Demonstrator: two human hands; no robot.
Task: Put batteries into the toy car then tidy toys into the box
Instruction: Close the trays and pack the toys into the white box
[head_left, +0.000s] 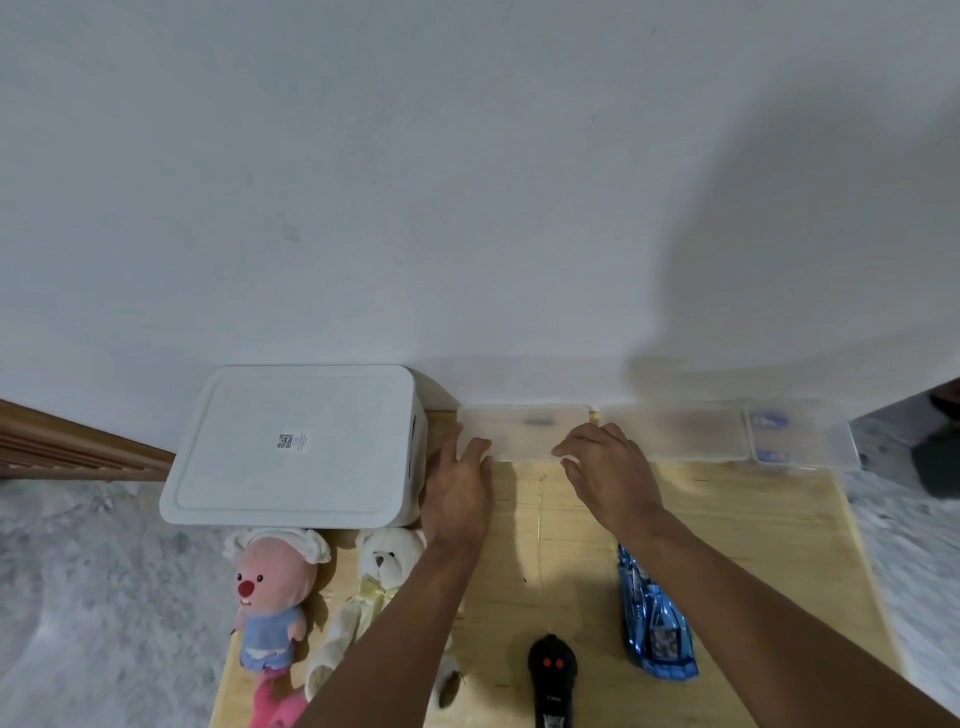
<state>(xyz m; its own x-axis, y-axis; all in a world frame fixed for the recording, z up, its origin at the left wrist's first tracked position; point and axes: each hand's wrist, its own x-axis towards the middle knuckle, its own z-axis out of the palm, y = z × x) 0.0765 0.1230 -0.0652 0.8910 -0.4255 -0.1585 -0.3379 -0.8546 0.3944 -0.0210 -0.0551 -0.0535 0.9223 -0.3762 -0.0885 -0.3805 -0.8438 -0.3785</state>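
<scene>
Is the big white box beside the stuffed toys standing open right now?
No, the lid lies flat and closed on top of the white box, with its code sticker facing up.

The room light is soft, cool and rather dim. A broad grey shadow climbs the white wall (779, 234) on the right. The clear plastic cases (675, 434) smear with motion blur, and the left hand (460, 488) and right hand (610, 467) look soft. Wide-angle bending curves the wooden table (753, 519) edges at the sides.
</scene>
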